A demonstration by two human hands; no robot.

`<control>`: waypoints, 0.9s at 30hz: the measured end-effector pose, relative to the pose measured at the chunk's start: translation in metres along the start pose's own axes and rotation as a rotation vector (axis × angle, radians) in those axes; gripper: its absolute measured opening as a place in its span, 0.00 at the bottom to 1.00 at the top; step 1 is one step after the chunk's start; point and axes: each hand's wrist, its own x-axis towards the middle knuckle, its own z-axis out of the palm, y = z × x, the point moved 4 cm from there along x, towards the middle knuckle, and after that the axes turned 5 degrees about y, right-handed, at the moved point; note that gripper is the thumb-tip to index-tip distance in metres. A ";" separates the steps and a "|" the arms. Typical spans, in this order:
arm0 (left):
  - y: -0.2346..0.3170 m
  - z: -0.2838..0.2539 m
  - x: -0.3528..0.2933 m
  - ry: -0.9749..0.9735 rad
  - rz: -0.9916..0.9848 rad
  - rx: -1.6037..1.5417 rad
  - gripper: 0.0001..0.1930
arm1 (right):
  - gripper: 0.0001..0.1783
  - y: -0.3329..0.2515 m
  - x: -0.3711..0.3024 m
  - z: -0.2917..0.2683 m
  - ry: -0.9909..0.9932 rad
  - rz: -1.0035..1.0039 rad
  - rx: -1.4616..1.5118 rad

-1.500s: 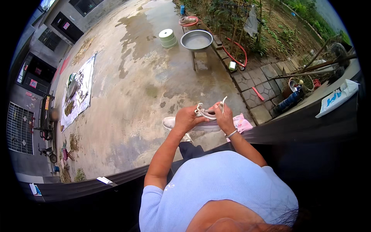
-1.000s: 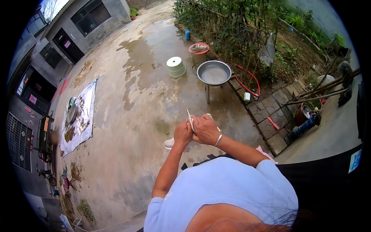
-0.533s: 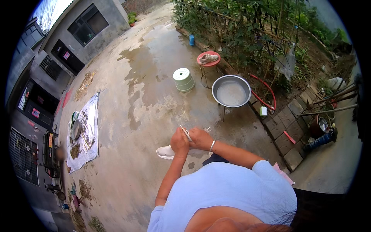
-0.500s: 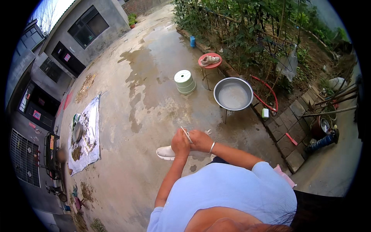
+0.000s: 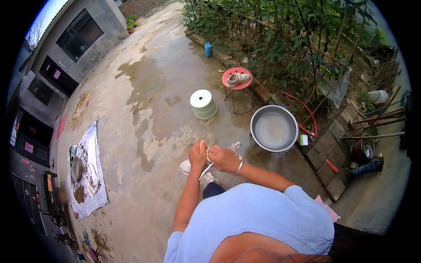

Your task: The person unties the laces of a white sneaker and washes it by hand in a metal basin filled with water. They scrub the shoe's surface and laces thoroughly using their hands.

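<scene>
Below my chest my two hands are close together, both closed on a white shoelace. My left hand (image 5: pixel 197 154) pinches it with the thumb up, and a length of the shoelace (image 5: pixel 206 170) dangles beneath the hands. My right hand (image 5: pixel 224 159), with a silvery bangle at the wrist, has its fingers curled inward beside the left. Behind them a pale shoe toe (image 5: pixel 185 166) pokes out on the left, and more whitish shoe (image 5: pixel 237 148) shows past the right hand; the hands hide what lies between. Another pale shoe (image 5: pixel 211 177) is by my dark trouser leg.
A metal basin (image 5: pixel 286 145) of cloudy water stands at right. Beyond are a red stool (image 5: pixel 230 82) with a sneaker (image 5: pixel 238 78) on it and an upturned pale green bucket (image 5: pixel 206 115). A red hose (image 5: pixel 312 132) edges the garden bed. Left, a white sheet (image 5: pixel 97 186) lies on the concrete.
My hands have shifted slightly left, and the shoelace that stuck up between them now hangs below. The view has turned, so basin and bucket sit differently, and my trouser leg shows more.
</scene>
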 end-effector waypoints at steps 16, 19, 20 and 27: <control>-0.113 0.025 0.309 -0.133 -0.492 -1.477 0.29 | 0.13 0.154 0.224 0.055 0.538 0.365 -0.157; -0.093 0.043 0.311 -0.222 -0.384 -1.371 0.35 | 0.16 0.163 0.252 0.048 0.565 0.267 -0.258; -0.100 0.061 0.307 -0.267 -0.477 -1.473 0.36 | 0.16 0.171 0.261 0.045 0.527 0.227 -0.292; -0.109 0.076 0.348 -0.334 -0.504 -1.361 0.29 | 0.07 0.238 0.277 0.050 0.425 0.581 -0.060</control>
